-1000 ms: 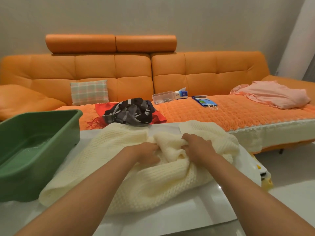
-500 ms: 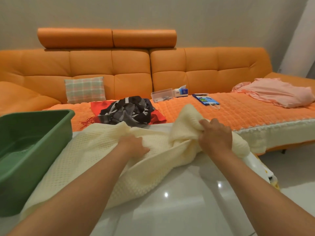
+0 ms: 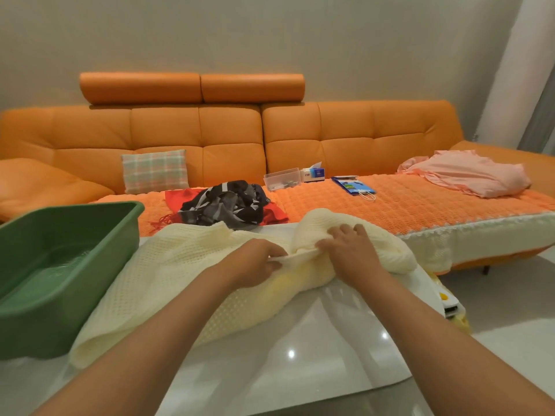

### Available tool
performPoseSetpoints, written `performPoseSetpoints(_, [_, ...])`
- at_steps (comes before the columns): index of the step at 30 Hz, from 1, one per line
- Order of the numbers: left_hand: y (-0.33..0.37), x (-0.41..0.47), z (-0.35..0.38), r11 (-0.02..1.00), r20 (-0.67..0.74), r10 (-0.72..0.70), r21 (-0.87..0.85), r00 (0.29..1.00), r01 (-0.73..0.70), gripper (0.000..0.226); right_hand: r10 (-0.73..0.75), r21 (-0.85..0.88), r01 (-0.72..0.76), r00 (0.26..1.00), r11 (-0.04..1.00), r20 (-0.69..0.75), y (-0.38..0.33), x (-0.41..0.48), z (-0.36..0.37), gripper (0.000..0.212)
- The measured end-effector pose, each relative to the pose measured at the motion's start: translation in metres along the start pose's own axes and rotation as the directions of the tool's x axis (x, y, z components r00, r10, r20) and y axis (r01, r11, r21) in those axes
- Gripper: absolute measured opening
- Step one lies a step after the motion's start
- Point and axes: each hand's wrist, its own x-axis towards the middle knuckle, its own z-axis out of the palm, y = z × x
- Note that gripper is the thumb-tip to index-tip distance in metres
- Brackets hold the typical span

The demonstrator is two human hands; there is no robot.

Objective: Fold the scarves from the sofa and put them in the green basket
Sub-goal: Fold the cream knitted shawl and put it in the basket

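1. Progress check: it's early days. The cream scarf [image 3: 168,274] is on the white table [image 3: 300,364], running from the near left corner up to the far right edge. It's bunched and not folded yet.
2. The left hand [image 3: 255,262] and right hand [image 3: 351,250] sit close together toward the far edge. Each pinches the same taut hem of the cream scarf, so I'd guess they're lining up a first fold.
3. The green basket [image 3: 45,319] sits at the table's left edge, touching the scarf. I can't spot any scarf inside it.
4. Left to do: a dark striped scarf [image 3: 228,202] is heaped on a red scarf [image 3: 274,213] with a fringe, at the front edge of the sofa [image 3: 210,139].
5. Textures: the cream one is a chunky waffle knit, soft and floppy. The table is glossy and hard, the basket is smooth plastic, and the sofa is padded with a nubby orange cover on the seat.
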Motion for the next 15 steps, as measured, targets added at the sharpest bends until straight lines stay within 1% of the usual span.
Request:
performPoseSetpoints(2, [0.003,-0.011,-0.008,0.995,-0.031,-0.004,-0.1,1.0,0.001,0.021,0.03,0.008,-0.029,0.995,1.0,-0.099,0.002,0.003,-0.013,0.029])
performPoseSetpoints(3, [0.006,-0.018,-0.011,0.988,-0.015,-0.006,-0.151,1.0,0.004,0.022,0.036,0.042,-0.032,0.994,0.999,-0.103,0.002,0.003,-0.018,0.028])
performPoseSetpoints(4, [0.008,-0.025,-0.014,0.978,0.025,-0.006,-0.207,1.0,0.011,0.022,0.039,0.09,-0.033,0.998,0.995,-0.057,0.002,0.003,-0.02,0.032])
performPoseSetpoints(5, [0.012,-0.032,-0.017,0.97,0.09,-0.005,-0.242,0.996,0.027,0.02,0.03,0.13,-0.034,0.999,0.991,0.038,0.001,0.001,-0.021,0.043])
performPoseSetpoints(6, [0.014,-0.037,-0.017,0.969,0.182,-0.005,-0.24,0.983,0.05,0.018,0.016,0.131,-0.034,0.99,0.991,0.137,-0.001,-0.002,-0.02,0.052])
performPoseSetpoints(7, [0.018,-0.042,-0.016,0.979,0.304,-0.014,-0.19,0.953,0.075,0.016,0.004,0.102,-0.025,0.979,0.994,0.203,-0.003,-0.006,-0.018,0.055])
performPoseSetpoints(8, [0.023,-0.047,-0.013,0.99,0.43,-0.029,-0.111,0.902,0.084,0.015,0.001,0.076,-0.018,0.976,0.997,0.216,-0.004,-0.01,-0.017,0.052])
performPoseSetpoints(9, [0.03,-0.05,-0.009,0.995,0.537,-0.053,-0.042,0.842,0.089,0.017,0.007,0.064,-0.02,0.98,0.998,0.2,-0.003,-0.013,-0.017,0.046])
performPoseSetpoints(10, [0.035,-0.05,-0.004,0.994,0.617,-0.079,-0.01,0.783,0.108,0.022,0.015,0.06,-0.025,0.986,0.998,0.167,-0.002,-0.015,-0.019,0.041])
performPoseSetpoints(11, [0.04,-0.049,-0.002,0.99,0.663,-0.09,-0.023,0.743,0.141,0.028,0.027,0.046,-0.033,0.991,0.998,0.13,-0.001,-0.015,-0.022,0.037])
performPoseSetpoints(12, [0.041,-0.046,-0.001,0.979,0.675,-0.084,-0.082,0.733,0.188,0.031,0.048,0.021,-0.05,0.995,0.999,0.091,-0.001,-0.014,-0.025,0.034])
performPoseSetpoints(13, [0.041,-0.041,0.0,0.962,0.652,-0.068,-0.159,0.755,0.223,0.03,0.08,-0.007,-0.08,0.996,0.997,0.043,-0.001,-0.012,-0.028,0.033])
performPoseSetpoints(14, [0.037,-0.034,0.0,0.947,0.593,-0.055,-0.224,0.803,0.23,0.026,0.126,-0.029,-0.126,0.992,0.992,-0.003,-0.002,-0.011,-0.03,0.032])
performPoseSetpoints(15, [0.032,-0.027,-0.001,0.942,0.511,-0.064,-0.252,0.857,0.22,0.024,0.19,-0.035,-0.191,0.981,0.981,-0.035,-0.002,-0.01,-0.032,0.032])
